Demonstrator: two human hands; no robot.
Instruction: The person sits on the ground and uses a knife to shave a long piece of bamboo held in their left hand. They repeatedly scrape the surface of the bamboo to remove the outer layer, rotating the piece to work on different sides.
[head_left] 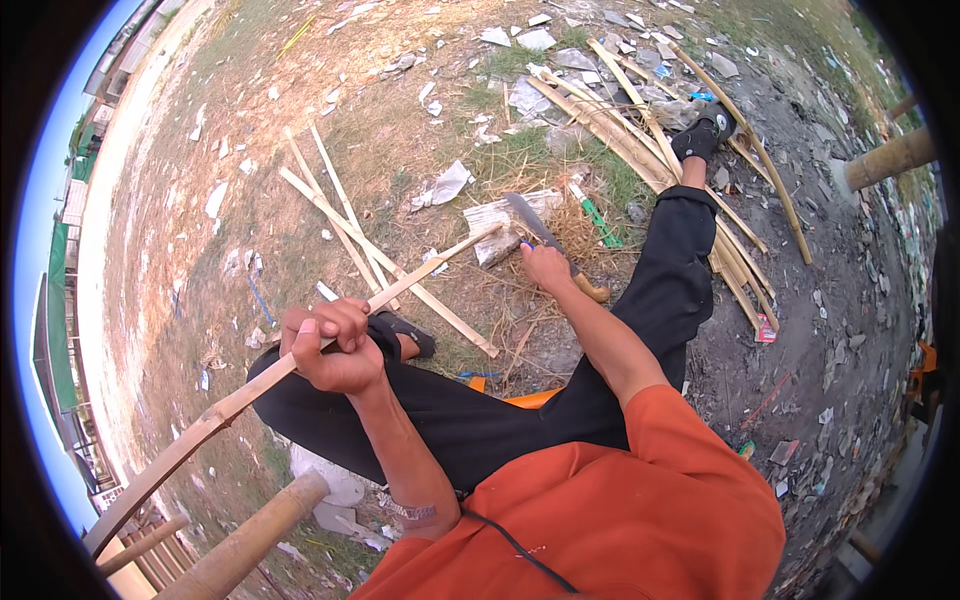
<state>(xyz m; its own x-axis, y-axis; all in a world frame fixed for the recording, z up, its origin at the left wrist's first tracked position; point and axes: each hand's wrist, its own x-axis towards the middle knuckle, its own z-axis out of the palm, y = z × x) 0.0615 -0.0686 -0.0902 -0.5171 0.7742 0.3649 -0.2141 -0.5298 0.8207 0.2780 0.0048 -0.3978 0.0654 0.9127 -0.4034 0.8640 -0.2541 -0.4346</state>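
My left hand [335, 345] is closed round a long split bamboo strip [430, 265]. The strip slopes from the lower left up to a wooden block [490, 218] on the ground. Close to the strip's far end, my right hand [547, 268] is closed with its fingers curled. A bit of blue shows at those fingers, but what they hold is too small to make out. A machete [537, 222] with a dark blade and wooden handle lies just beside the right hand, its blade over the block.
Several bamboo strips [345, 215] lie crossed at the left, and a pile of longer ones [625, 135] lies by my right foot. A green-handled tool [597, 217] rests in the shavings. Thick bamboo poles [250, 535] stand at lower left and right [890, 160]. Broken shards litter the ground.
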